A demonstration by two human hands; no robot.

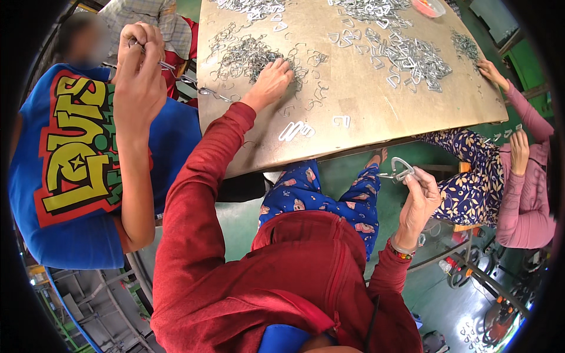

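My left hand (272, 83), in a dark red sleeve, reaches over the left part of the table. Its fingers are bent closed at the edge of a heap of small bent wire clips (244, 56); whether a clip is between the fingertips is hidden. Raised off the table's near edge, my right hand (421, 197) pinches a silver D-shaped carabiner (402, 167) between thumb and fingers. White flat metal hooks (296, 130) lie near the table edge, with one more metal hook (341, 121) to their right.
Heaps of silver carabiner bodies (412, 59) cover the table's (376, 112) right and far parts. A pinkish bowl (428, 7) stands far right. A co-worker in a blue shirt (88, 153) sits close on my left, hands raised; another in a pink top (524, 194) works at the right.
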